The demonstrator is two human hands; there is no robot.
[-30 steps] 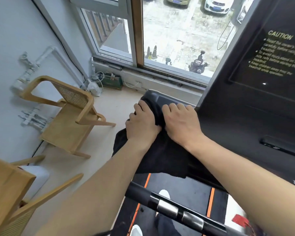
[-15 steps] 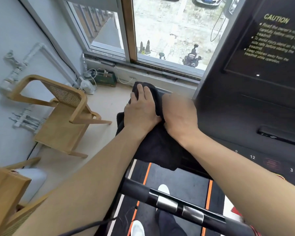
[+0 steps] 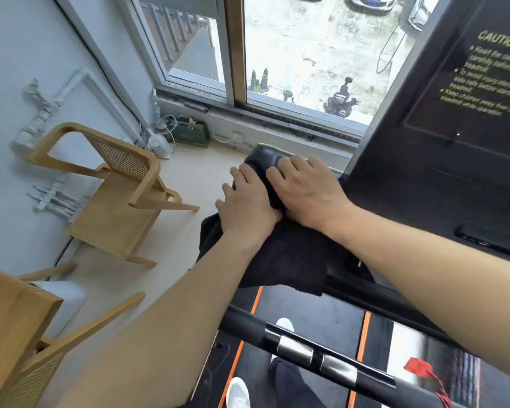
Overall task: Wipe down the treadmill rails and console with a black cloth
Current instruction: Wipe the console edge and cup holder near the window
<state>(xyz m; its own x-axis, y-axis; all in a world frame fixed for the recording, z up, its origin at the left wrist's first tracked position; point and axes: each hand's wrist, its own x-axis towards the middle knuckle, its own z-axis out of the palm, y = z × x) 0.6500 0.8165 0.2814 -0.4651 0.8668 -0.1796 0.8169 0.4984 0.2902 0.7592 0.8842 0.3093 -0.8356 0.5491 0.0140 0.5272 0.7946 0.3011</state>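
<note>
A black cloth is draped over the treadmill's left rail, whose bare rounded end pokes out ahead of my fingers. My left hand curls over the cloth on the rail's left side. Beside it, touching, my right hand presses flat on the cloth and the top of the rail. The black console with yellow caution text rises at the right. The cloth's lower part hangs loose under my wrists.
A black front handlebar with silver sensor plates crosses below my arms, above the belt with orange stripes. A wooden cane-back chair stands on the floor at left, a second chair nearer. The window sill lies ahead.
Both hands slid the cloth forward over the rail's end, then drew back a little. The rail's rounded tip, covered half a second ago, shows bare again.
</note>
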